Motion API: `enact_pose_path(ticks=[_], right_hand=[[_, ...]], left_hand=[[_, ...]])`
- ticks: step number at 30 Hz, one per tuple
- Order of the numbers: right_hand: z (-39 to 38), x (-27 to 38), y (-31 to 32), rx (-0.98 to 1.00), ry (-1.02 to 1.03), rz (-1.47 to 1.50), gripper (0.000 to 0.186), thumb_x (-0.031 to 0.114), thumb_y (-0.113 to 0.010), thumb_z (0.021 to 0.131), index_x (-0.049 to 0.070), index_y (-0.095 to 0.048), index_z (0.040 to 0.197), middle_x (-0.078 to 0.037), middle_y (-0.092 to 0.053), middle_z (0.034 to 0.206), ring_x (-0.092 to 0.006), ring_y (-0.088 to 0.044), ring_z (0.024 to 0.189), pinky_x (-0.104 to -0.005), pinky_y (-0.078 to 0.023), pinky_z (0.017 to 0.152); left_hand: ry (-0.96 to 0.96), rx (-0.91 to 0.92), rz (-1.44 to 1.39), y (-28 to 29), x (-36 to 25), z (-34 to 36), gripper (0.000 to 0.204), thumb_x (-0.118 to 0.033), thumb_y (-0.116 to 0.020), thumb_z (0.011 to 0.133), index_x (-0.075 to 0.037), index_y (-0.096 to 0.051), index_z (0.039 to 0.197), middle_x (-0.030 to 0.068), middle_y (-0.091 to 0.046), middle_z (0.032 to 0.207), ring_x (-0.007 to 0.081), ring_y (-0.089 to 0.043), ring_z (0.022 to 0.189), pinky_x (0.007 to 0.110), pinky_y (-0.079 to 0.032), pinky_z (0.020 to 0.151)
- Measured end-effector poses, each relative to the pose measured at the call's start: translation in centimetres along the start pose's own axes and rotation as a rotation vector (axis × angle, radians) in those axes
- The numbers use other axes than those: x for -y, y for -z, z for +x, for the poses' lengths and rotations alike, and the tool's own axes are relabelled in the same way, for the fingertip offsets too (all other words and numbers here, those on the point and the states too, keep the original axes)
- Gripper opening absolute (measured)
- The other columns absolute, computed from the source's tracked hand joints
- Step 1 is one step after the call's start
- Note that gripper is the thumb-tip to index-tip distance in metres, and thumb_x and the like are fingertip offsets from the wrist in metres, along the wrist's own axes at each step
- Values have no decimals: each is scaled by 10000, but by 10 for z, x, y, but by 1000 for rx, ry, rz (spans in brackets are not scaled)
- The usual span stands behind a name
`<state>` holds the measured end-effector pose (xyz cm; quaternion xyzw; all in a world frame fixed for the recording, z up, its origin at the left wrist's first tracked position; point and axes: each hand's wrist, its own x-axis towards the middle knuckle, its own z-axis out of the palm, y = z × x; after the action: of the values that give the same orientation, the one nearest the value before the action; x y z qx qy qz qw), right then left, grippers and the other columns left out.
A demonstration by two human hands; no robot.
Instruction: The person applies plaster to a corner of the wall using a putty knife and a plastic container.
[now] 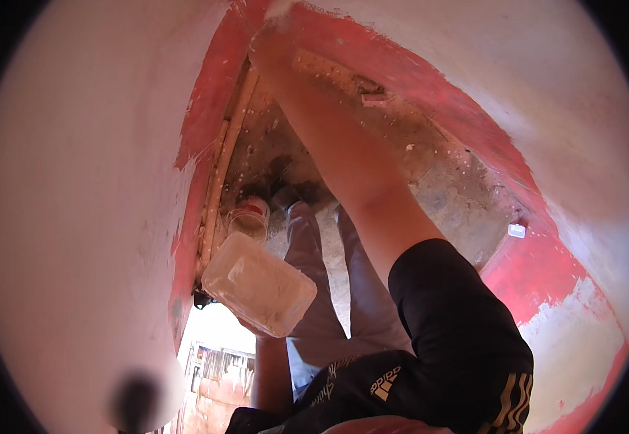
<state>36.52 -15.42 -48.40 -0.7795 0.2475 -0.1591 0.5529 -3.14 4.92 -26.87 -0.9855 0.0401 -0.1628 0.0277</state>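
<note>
My left hand (pixel 251 328) holds up a pale, rectangular plastic tub (pixel 260 282) from beneath, low and left of the middle. The tub hides most of that hand's fingers, and whitish smears mark it. Far ahead, my right arm stretches up to the corner where two walls meet. There my right hand (pixel 274 42) is close to the red-painted band (pixel 336 32) under the white upper wall (pixel 488 58). Blur covers its fingers, so I cannot make out whether it holds anything.
A white and red bucket (pixel 249 218) stands on the stained floor (pixel 437 188), left of my legs. Along the left wall's foot runs a pole-like strip (pixel 220 173). A small white box-shaped thing (pixel 516 231) sits by the right wall, and a reddish fragment (pixel 374 100) lies farther ahead.
</note>
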Motion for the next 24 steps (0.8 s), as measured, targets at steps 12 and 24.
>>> enact_pose_path(ticks=[12, 24], right_hand=[[8, -21, 126, 89, -160, 244, 296, 89, -590, 947, 4, -518, 1220, -143, -634, 1135, -268, -670, 982, -336, -586, 763], [-134, 193, 279, 396, -528, 885, 330, 73, -653, 902, -1, -545, 1205, -124, -657, 1118, -229, -682, 957, -333, -553, 774]], left_hand=[[211, 163, -479, 6, 15, -12, 780, -537, -582, 900, -76, -325, 1475, 118, -435, 1455, 337, -530, 1251, 502, -440, 1052], [1051, 89, -2016, 71, -40, 96, 812, -651, -500, 875, -150, -317, 1487, 92, -427, 1463, 352, -494, 1282, 542, -443, 1038]])
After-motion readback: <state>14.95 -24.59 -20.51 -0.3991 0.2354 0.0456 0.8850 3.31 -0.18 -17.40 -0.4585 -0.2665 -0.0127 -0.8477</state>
